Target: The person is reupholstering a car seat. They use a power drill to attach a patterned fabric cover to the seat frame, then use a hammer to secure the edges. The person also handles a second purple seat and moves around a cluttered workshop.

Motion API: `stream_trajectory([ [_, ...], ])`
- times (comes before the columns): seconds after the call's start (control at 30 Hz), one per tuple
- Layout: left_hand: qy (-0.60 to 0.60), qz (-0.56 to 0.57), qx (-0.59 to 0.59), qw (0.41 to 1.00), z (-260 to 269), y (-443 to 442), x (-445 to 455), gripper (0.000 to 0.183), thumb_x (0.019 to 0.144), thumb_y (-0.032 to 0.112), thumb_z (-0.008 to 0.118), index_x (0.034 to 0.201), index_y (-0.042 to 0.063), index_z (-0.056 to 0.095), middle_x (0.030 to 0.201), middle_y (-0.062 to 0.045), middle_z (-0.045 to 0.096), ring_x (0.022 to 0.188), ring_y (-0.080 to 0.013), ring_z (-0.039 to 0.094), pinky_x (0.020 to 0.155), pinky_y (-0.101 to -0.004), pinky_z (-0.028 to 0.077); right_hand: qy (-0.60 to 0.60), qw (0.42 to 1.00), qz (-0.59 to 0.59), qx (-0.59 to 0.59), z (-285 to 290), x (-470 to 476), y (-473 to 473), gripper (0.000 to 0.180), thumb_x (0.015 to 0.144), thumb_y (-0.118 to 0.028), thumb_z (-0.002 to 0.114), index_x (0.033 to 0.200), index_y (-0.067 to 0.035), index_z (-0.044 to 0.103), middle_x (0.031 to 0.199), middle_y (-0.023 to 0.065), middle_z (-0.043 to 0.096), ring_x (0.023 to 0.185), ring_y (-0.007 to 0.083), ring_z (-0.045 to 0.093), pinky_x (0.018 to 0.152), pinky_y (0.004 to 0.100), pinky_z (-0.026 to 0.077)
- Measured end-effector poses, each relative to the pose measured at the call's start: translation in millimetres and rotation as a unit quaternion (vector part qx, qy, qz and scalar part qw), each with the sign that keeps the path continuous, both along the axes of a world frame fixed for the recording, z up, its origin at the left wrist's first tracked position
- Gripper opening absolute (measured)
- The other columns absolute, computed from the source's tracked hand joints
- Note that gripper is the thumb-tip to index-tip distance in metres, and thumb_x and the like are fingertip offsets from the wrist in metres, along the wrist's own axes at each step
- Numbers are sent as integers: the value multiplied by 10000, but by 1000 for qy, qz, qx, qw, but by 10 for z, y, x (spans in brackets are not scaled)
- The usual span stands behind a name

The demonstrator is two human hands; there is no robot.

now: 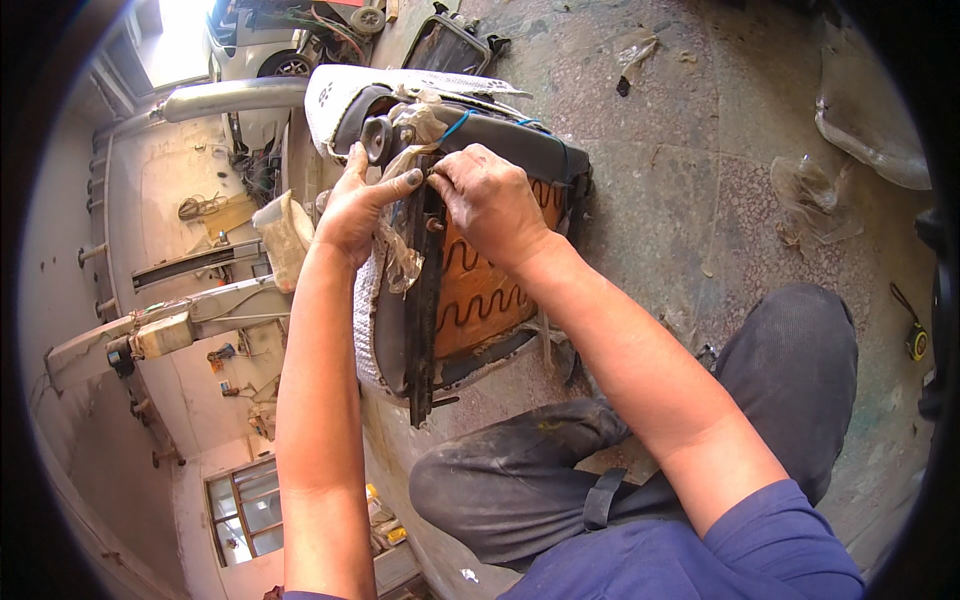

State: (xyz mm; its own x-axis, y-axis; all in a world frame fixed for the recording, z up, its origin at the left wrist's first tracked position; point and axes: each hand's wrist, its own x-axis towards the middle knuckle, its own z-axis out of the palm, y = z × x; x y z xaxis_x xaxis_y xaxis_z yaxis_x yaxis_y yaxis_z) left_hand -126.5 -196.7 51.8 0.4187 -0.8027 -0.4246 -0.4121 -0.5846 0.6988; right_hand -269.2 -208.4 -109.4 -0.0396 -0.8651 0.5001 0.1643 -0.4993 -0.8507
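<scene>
A vehicle seat (pixel 517 142) with white textured fabric lies on the floor, its underside showing wavy wire springs (pixel 480 307) over an orange-brown panel. A dark metal seat rail (pixel 424 300) runs along its near side. My left hand (pixel 358 196) is spread at the upper end of the rail, fingers by a round dark knob (pixel 376 140), thumb reaching toward the rail. My right hand (pixel 484 191) is bent over the rail with its fingertips pinched together at it; whatever is between them is hidden. Blue cord (pixel 456 129) and torn clear plastic (pixel 403 262) hang about the frame.
My bent legs (pixel 525 480) are close to the seat. On the floor lie a dark frame part (pixel 448 46), plastic scraps (pixel 814 187), a plastic-wrapped piece (pixel 862 112) and a tape measure (pixel 916 341). A vehicle with its wheel (pixel 286 64) stands beyond the seat.
</scene>
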Motion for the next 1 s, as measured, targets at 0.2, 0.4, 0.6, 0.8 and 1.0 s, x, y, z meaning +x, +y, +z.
stream_trajectory([
  [0.2,3,17,-28,999,-69,108,69,1307,857,119,951,1786,-16,41,1733,-298,367,1496,-355,522,1179,-437,493,14,1000,16,9,37,-15,34,136,964,-123,813,1040,-29,751,966,173,722,912,400,732,822,480,613],
  [0.4,43,28,-44,998,-54,79,-112,1344,856,114,953,1788,3,-10,1720,-298,387,1470,-357,555,1146,-458,530,24,999,33,0,23,-83,-24,215,985,-155,802,1140,-18,746,1040,192,736,963,402,742,864,479,618],
  [0.6,22,45,-49,998,-24,121,-164,1358,849,113,959,1792,23,-14,1726,-298,381,1479,-365,546,1156,-470,520,32,997,60,41,-12,-256,54,319,960,-183,857,1214,-38,732,1016,156,747,891,323,765,800,417,618],
  [0.8,-47,13,-57,997,-120,139,32,1373,816,231,996,1780,-17,51,1746,-317,354,1576,-420,440,1281,-504,384,352,894,88,263,-1262,-933,244,396,1017,-408,737,1004,-17,799,957,193,809,916,358,795,846,454,621],
  [1.0,-48,-36,-93,994,-280,124,263,1343,801,337,1009,1759,-61,156,1680,-332,451,1519,-414,514,1232,-495,448,649,328,568,385,-2199,-2242,831,354,1012,-345,680,931,-26,810,914,185,814,857,327,789,828,548,624],
])
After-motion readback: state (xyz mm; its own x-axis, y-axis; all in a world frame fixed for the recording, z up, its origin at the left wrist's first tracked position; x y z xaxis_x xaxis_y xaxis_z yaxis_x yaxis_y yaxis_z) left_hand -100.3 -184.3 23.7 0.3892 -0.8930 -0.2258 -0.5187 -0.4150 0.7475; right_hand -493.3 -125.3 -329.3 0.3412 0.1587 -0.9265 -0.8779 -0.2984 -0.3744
